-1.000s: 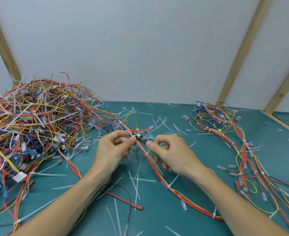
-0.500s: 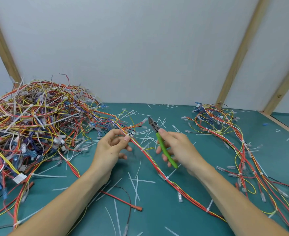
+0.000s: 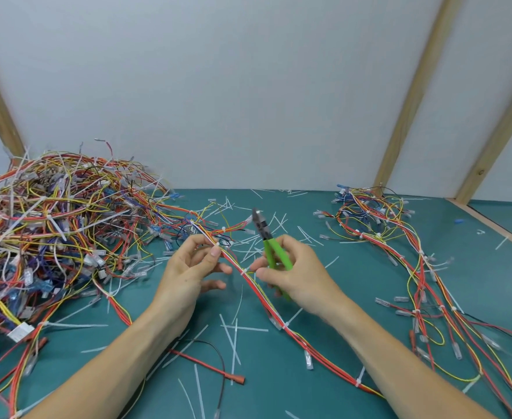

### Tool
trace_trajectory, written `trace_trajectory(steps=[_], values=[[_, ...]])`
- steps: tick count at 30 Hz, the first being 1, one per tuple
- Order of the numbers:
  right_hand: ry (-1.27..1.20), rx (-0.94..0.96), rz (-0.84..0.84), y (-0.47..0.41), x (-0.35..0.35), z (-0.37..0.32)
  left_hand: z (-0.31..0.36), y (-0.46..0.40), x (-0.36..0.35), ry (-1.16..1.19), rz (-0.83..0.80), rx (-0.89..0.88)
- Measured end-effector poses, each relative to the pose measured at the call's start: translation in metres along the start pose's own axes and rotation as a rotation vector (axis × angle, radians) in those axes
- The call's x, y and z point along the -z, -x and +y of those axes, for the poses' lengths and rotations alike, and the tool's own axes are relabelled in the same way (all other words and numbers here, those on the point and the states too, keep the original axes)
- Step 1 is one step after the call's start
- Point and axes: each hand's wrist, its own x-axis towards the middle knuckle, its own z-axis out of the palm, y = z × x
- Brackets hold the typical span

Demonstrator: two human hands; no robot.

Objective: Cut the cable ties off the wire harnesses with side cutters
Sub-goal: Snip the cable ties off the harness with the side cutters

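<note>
Left hand (image 3: 188, 267) pinches harness (image 3: 257, 293) on counter (image 3: 354, 285); harness runs diagonal toward lower right. Right hand (image 3: 291, 273) grips cutters (image 3: 268, 240), tip up, clear of wires. Next tie (image 3: 243, 271) between hands, nearer right

Single head-worn wide-angle view, looking forward and down across green table (image 3: 369, 297) toward white back wall (image 3: 248, 86). Close range: both forearms enter from bottom edge. No second view.
</note>
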Motion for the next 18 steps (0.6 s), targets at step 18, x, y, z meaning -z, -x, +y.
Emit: trace_trajectory(steps=[18], values=[[0.189, 0.139, 0.133, 0.006, -0.008, 0.001, 0.001, 0.011, -0.018, -0.287, -0.143, 0.175]])
